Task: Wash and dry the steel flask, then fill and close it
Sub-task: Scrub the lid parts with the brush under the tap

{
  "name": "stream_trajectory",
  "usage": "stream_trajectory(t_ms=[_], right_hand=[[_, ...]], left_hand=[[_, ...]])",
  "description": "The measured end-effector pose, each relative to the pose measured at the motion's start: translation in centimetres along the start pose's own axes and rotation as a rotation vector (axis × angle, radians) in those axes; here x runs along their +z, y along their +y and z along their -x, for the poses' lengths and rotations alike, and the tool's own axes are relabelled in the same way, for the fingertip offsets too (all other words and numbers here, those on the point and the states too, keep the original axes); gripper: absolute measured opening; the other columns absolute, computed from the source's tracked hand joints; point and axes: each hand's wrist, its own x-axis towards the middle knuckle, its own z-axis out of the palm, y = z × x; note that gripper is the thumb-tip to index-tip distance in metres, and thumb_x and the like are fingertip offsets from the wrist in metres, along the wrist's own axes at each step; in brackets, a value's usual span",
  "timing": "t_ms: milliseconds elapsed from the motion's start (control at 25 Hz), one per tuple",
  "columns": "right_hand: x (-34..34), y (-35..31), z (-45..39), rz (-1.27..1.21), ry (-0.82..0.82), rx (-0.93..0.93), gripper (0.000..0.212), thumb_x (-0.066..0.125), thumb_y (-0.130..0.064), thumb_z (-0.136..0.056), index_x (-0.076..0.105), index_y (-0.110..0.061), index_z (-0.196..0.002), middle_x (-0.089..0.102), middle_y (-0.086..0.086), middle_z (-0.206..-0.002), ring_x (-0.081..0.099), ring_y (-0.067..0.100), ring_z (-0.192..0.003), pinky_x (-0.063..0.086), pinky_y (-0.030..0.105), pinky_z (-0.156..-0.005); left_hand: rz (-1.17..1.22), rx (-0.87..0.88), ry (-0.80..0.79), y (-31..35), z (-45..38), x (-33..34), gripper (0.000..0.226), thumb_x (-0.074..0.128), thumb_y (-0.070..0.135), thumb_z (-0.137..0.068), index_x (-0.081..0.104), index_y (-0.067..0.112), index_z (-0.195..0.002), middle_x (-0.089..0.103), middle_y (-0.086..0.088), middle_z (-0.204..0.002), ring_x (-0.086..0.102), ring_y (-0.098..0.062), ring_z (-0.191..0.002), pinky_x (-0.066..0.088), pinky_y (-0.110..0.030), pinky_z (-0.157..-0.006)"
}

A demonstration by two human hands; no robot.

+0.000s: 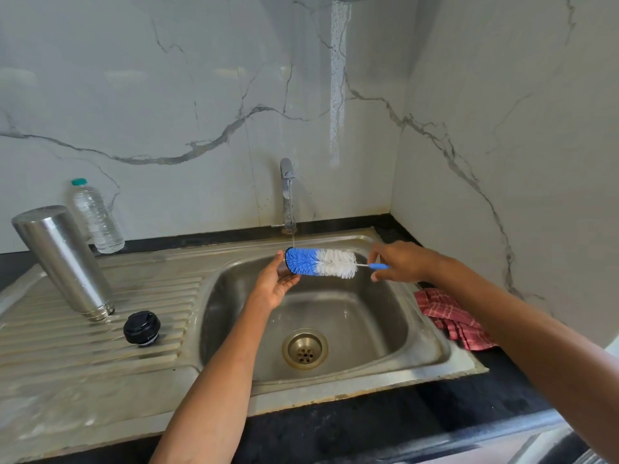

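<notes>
The steel flask stands upside down on the ribbed drainboard, mouth down. Its black cap lies just in front of it. Over the sink basin my right hand pinches the thin blue handle of a bottle brush, held level with its blue and white bristles under a thin stream from the tap. My left hand is cupped, palm up, touching the blue bristle end from the left.
A plastic water bottle with a green cap stands behind the flask by the marble wall. A red checked cloth lies on the black counter right of the sink. The drain sits in the basin floor.
</notes>
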Motion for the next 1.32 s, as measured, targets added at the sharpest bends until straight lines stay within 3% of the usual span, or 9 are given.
stream_trajectory(t_ms=[200,320,440,600,760,920,1040,1160,1320], right_hand=[[0.4,-0.3,0.2,0.531,0.388,-0.089,0.033,0.042,-0.046,-0.106,0.064,-0.022,-0.107,0.067,-0.001,-0.096,0.057,0.020,-0.089,0.033,0.032,-0.063],[0.5,-0.1,-0.1,-0.025,0.104,0.016,0.039,0.044,-0.046,-0.106,0.075,-0.022,-0.102,0.064,-0.005,-0.079,0.057,0.014,-0.072,0.041,0.032,-0.065],[0.3,-0.4,0.3,-0.564,-0.100,0.163,0.041,0.049,-0.041,-0.106,0.079,-0.015,-0.099,0.038,-0.004,-0.055,0.028,0.012,-0.046,0.028,0.025,-0.047],[1.1,-1.7,1.9,-0.737,-0.147,0.260,0.042,0.046,-0.038,-0.107,0.077,-0.009,-0.105,0.030,-0.003,-0.055,0.019,0.011,-0.044,0.019,0.022,-0.040],[2.2,-2.4,2.5,-0.715,-0.089,0.294,0.040,0.048,-0.036,-0.107,0.076,-0.008,-0.103,0.035,-0.001,-0.056,0.023,0.011,-0.040,0.023,0.022,-0.038],[2.8,-2.3,3.1,-0.597,-0.019,0.336,0.035,0.053,-0.035,-0.105,0.077,-0.014,-0.090,0.054,0.002,-0.068,0.047,0.017,-0.054,0.044,0.029,-0.059],[3.2,-2.1,3.6,-0.394,0.017,0.409,0.031,0.053,-0.039,-0.103,0.073,-0.015,-0.102,0.070,0.005,-0.087,0.067,0.019,-0.079,0.054,0.035,-0.082],[3.8,-2.3,4.6,-0.285,0.086,0.461,0.038,0.049,-0.046,-0.101,0.067,-0.014,-0.113,0.072,0.008,-0.101,0.069,0.027,-0.090,0.057,0.042,-0.087],[4.1,-2.9,6.1,-0.276,0.105,0.440,0.035,0.048,-0.048,-0.101,0.064,-0.017,-0.100,0.069,0.006,-0.097,0.068,0.027,-0.086,0.057,0.041,-0.081]], left_hand=[[-0.013,-0.027,0.019,-0.3,-0.2,-0.1,0.029,0.063,0.029,-0.100,0.061,0.005,-0.117,0.069,-0.021,-0.105,0.068,-0.032,-0.100,0.057,-0.040,-0.085],[-0.011,0.013,0.040,-0.1,-0.7,-0.5,0.032,0.064,0.028,-0.099,0.061,0.004,-0.119,0.069,-0.022,-0.109,0.068,-0.032,-0.102,0.057,-0.041,-0.087],[-0.039,0.093,0.094,0.0,-1.4,-1.0,0.039,0.064,0.032,-0.099,0.062,-0.001,-0.119,0.070,-0.021,-0.106,0.070,-0.030,-0.096,0.059,-0.038,-0.080],[-0.180,0.281,0.251,0.4,-1.4,-1.2,0.041,0.070,0.040,-0.094,0.065,0.004,-0.112,0.071,-0.008,-0.092,0.066,-0.022,-0.084,0.055,-0.028,-0.068],[-0.319,0.576,0.348,1.1,-0.3,-0.8,0.050,0.076,0.038,-0.090,0.059,0.014,-0.130,0.062,-0.006,-0.125,0.065,-0.021,-0.108,0.054,-0.024,-0.081],[-0.657,0.571,0.356,1.8,-0.6,-1.4,0.064,0.077,0.027,-0.090,0.050,0.010,-0.146,0.044,-0.012,-0.142,0.054,-0.026,-0.124,0.044,-0.031,-0.104],[-0.898,0.548,0.267,1.9,-0.3,-1.9,0.070,0.077,0.023,-0.089,0.044,0.013,-0.150,0.042,-0.012,-0.148,0.050,-0.030,-0.132,0.040,-0.036,-0.110],[-1.018,0.561,0.154,2.6,0.2,-2.0,0.073,0.080,0.022,-0.087,0.045,0.017,-0.150,0.045,-0.009,-0.149,0.052,-0.027,-0.132,0.042,-0.034,-0.108],[-1.150,0.515,0.125,2.8,0.6,-1.7,0.077,0.083,0.031,-0.084,0.046,0.016,-0.150,0.045,-0.010,-0.149,0.053,-0.029,-0.130,0.042,-0.035,-0.104]])
